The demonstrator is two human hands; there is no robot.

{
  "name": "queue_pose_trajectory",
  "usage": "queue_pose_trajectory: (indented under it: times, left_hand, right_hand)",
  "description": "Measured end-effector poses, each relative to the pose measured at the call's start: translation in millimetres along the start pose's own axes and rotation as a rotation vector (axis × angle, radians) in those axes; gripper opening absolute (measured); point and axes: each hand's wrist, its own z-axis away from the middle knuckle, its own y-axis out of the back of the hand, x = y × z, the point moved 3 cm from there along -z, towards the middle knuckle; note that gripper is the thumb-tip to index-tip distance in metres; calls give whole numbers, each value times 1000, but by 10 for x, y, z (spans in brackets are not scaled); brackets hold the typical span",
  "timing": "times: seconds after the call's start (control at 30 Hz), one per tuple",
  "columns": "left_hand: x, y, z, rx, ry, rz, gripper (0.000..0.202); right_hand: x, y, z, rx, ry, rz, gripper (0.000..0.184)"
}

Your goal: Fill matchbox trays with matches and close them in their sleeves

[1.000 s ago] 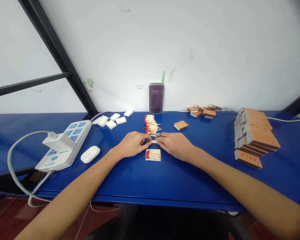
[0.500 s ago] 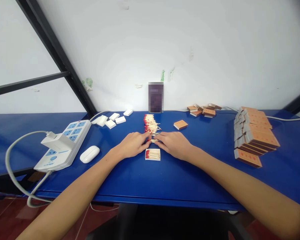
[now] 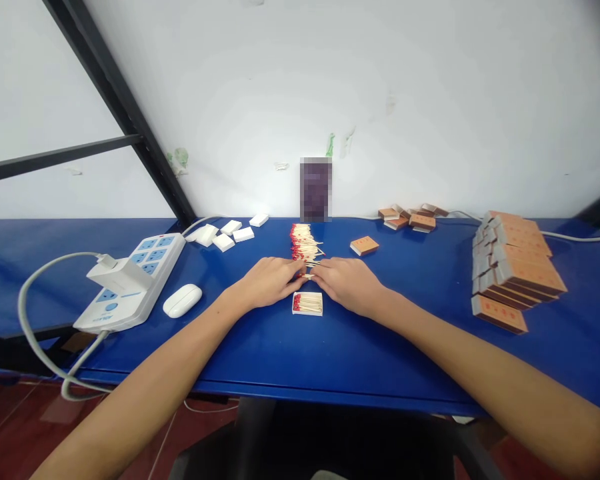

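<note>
On my feed, left hand [image 3: 273,281] and right hand [image 3: 353,283] pinch a small match bundle [image 3: 307,276] endwise | matchbox tray [image 3: 307,313] already holds matches | loose match pile [image 3: 305,244] left unboxed

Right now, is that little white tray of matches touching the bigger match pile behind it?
Apart: the head view shows blue tabletop between the white tray and the match pile beyond it.

The left hand [image 3: 274,280] and right hand [image 3: 351,283] partly hide the matches [image 3: 307,276] between them; pixelation masks the dark rectangle [image 3: 316,189].
</note>
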Motion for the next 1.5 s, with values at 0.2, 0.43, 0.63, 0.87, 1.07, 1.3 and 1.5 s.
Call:
queue_pose_trajectory:
  times: [0.2,0.43,0.63,0.87,1.07,1.3,1.5]
  left_hand:
    - [-16,-10,-2,-47,15,-105,33]
    - [25,41,-3,4,-37,-103,32]
    - [28,2,-12,-24,-12,-104,28]
    - [15,-37,-20,-31,-17,-69,27]
    - [3,-50,-29,-70,2,-13,27]
    - [-3,-44,-32,-78,-3,14,29]
    - [38,93,30,-66,5,51,30]
  right_hand:
    - [-2,-12,-18,-36,22,40,42]
    - [-6,-31,-45,-23,29,54,40]
    - [11,-62,-49,-59,-11,60,35]
    - [-19,-27,-72,-131,-25,65,32]
    - [-8,4,-76,-131,-58,-4,32]
    - [15,22,-57,-129,9,-58,29]
    - [-9,120,-24,-113,19,-51,25]
